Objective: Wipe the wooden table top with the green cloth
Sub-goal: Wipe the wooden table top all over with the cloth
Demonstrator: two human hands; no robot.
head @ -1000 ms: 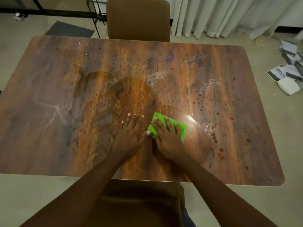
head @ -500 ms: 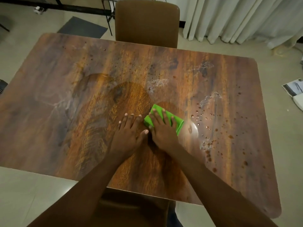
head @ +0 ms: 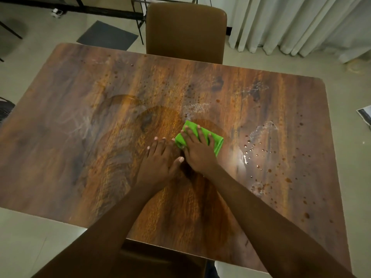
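Note:
The wooden table top (head: 84, 153) fills the view, with wet smears near its middle and many brown droplets toward its right side. A folded green cloth (head: 215, 139) lies at the centre. My right hand (head: 197, 151) presses flat on the cloth, fingers spread over it. My left hand (head: 158, 162) rests palm down on the bare wood just left of the cloth, fingers apart, its thumb touching my right hand.
A brown chair (head: 184, 31) stands at the far edge and another chair (head: 160, 263) is tucked under the near edge. White curtains (head: 297, 23) hang at the back right. Papers (head: 365, 117) lie on the floor to the right. A dark mat (head: 107, 36) lies back left.
My right hand has pushed the cloth a little away from me across the wood. My head has turned, so the table looks rotated. The left hand stays beside it.

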